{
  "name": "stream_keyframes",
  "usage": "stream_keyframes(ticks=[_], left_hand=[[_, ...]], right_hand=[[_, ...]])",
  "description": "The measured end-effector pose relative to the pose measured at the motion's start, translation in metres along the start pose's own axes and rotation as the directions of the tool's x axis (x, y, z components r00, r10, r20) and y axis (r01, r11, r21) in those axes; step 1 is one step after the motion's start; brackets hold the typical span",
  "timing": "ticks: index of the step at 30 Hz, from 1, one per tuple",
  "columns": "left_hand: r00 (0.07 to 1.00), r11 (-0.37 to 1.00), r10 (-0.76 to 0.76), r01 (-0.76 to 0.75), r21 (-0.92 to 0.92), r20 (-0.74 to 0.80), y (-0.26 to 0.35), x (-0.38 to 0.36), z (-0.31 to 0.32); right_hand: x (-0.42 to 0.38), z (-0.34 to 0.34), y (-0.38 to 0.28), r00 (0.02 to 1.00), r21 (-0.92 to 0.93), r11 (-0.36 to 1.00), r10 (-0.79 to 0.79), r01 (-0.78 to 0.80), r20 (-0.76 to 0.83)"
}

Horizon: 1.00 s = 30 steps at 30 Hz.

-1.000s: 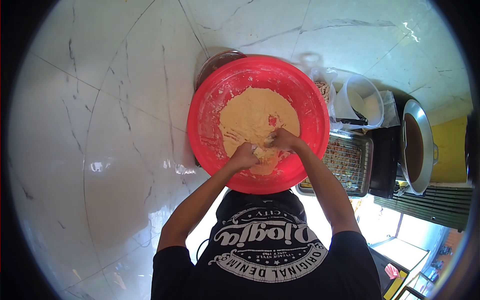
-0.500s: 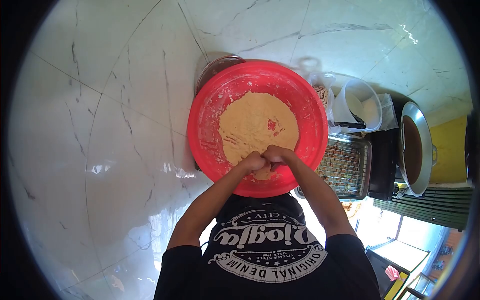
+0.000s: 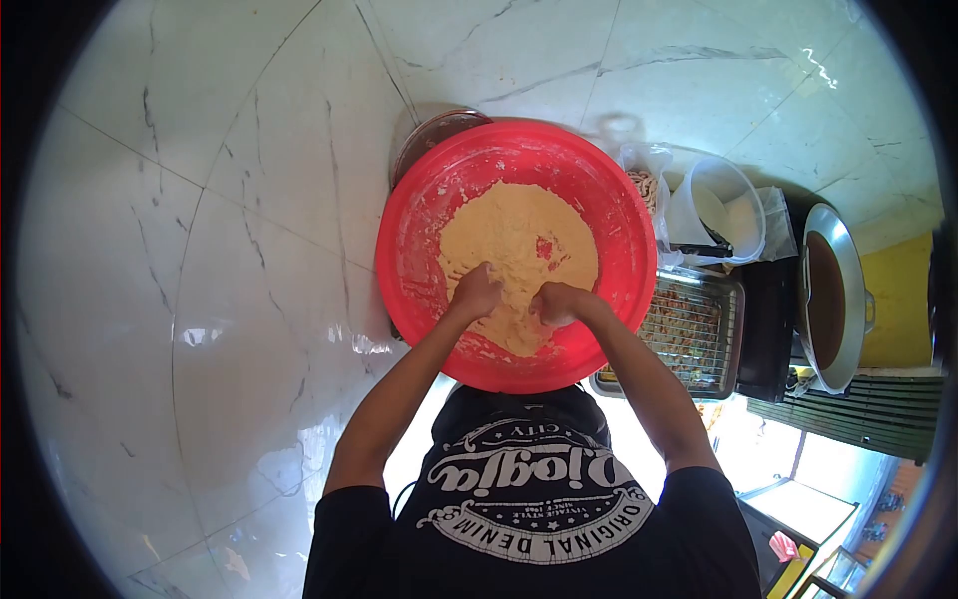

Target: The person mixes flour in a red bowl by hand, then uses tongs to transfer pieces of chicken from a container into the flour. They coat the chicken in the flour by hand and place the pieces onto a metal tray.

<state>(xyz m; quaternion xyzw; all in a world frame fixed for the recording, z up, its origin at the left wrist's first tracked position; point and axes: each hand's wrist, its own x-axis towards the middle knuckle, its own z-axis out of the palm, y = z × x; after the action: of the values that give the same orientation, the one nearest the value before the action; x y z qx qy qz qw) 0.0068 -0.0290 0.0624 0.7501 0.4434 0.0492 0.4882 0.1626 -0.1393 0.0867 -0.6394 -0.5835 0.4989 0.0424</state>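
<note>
A wide red basin (image 3: pixel 401 232) holds a broad bed of pale yellowish flour (image 3: pixel 514 225), with a bare red patch showing through right of the middle. Inside it, my left hand (image 3: pixel 477 292) is curled over the flour at the lower left, thumb side up, its fingertips hidden in the powder. My right hand (image 3: pixel 559 302) is closed too, its bent fingers reaching into the flour at the lower right. A small gap separates the hands, and loose flour lies between them. Powder smears coat the basin's inner wall.
Right of the basin are a wire rack (image 3: pixel 689 324) over a tray with food bits, a clear plastic tub (image 3: pixel 743 205) and a bag of pale strips (image 3: pixel 644 185). Farther right stands a large metal pan (image 3: pixel 848 290) of brown liquid. Marbled tiles (image 3: pixel 269 200) surround the basin.
My hands were together near the basin's front edge; now they are apart and farther into the flour, the left one up and leftward, the right one slightly rightward. Flour now covers the front spot.
</note>
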Motion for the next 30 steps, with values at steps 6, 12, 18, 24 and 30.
stream_keyframes(ticks=[6,12,18,24,30], left_hand=[[0.878,0.972,-0.236,0.205,0.118,0.417,-0.010,0.006,0.033],[0.976,0.993,-0.102,0.113,-0.044,0.194,-0.024,-0.006,0.054],[0.883,0.936,-0.216,0.309,-0.169,0.417,0.016,-0.029,-0.006],[0.898,0.936,-0.352,0.333,0.114,0.265,-0.034,0.003,0.027],[0.852,0.854,-0.415,0.486,-0.185,0.318,-0.010,-0.011,0.049]], right_hand=[[0.026,0.024,0.002,0.861,0.085,0.897,0.441,-0.435,-0.255],[0.041,0.037,0.043,0.995,0.068,0.996,0.064,-0.059,-0.081],[0.006,0.014,0.035,0.999,0.568,0.823,0.046,-0.021,-0.030],[0.017,0.012,0.012,0.925,-0.023,0.938,0.337,-0.346,-0.173],[0.032,0.030,-0.001,0.884,0.499,0.794,0.455,-0.348,-0.107]])
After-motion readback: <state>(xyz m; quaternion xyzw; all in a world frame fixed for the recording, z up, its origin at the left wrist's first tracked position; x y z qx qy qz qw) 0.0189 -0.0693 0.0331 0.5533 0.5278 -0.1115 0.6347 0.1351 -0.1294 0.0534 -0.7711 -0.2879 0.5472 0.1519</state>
